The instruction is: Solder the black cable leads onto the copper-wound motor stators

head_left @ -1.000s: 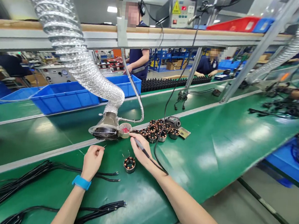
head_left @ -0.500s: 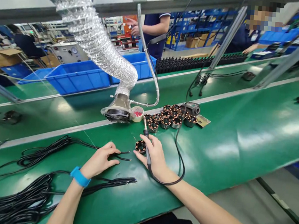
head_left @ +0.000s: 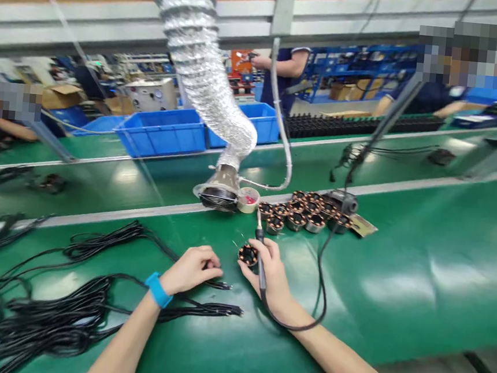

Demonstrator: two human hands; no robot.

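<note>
My right hand (head_left: 273, 270) grips a soldering iron (head_left: 261, 257), its tip pointing away from me toward a group of stators. The thumb and fingers of that hand also reach around a single copper-wound stator (head_left: 248, 255), which has thin wire ends sticking up. To the left, my left hand (head_left: 198, 268) is closed, fingertips curled in beside the thumb; whether anything is between them is hidden. Black cable ends (head_left: 221, 286) with bare tips lie on the green bench just below and past its fingers.
Several stators (head_left: 296, 220) stand grouped behind, near a round tin (head_left: 248, 200) and a fume-extraction hood (head_left: 218, 192). Coiled black cables (head_left: 54, 314) cover the left bench (head_left: 199, 350). Blue bins (head_left: 163, 135) stand beyond. Co-workers are across the line.
My left hand has curled its fingers inward and sits higher relative to the cable ends, which now lie below it. The camera view has shifted; my right hand keeps the iron by the stator.
</note>
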